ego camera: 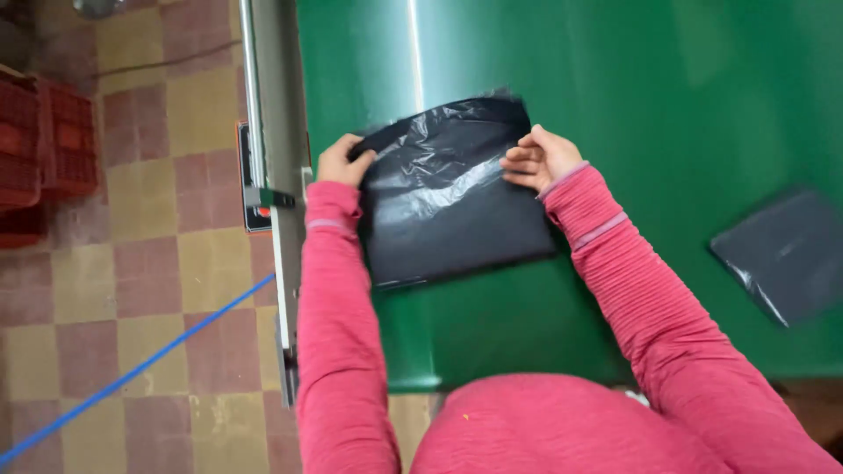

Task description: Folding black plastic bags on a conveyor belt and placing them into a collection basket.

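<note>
A black plastic bag [452, 206] lies on the green belt surface [667, 96] in front of me, its far end crumpled and shiny. My left hand [341, 162] grips the bag's far left corner. My right hand [542, 156] pinches the far right edge of the same bag. Both arms wear pink-red sleeves. The near part of the bag lies flat on the green surface.
A second dark grey bag [784, 254] lies flat on the green surface at the right. A metal rail with a small control box [255, 189] runs along the left edge. Red crates [44, 145] stand on the tiled floor, crossed by a blue hose [132, 373].
</note>
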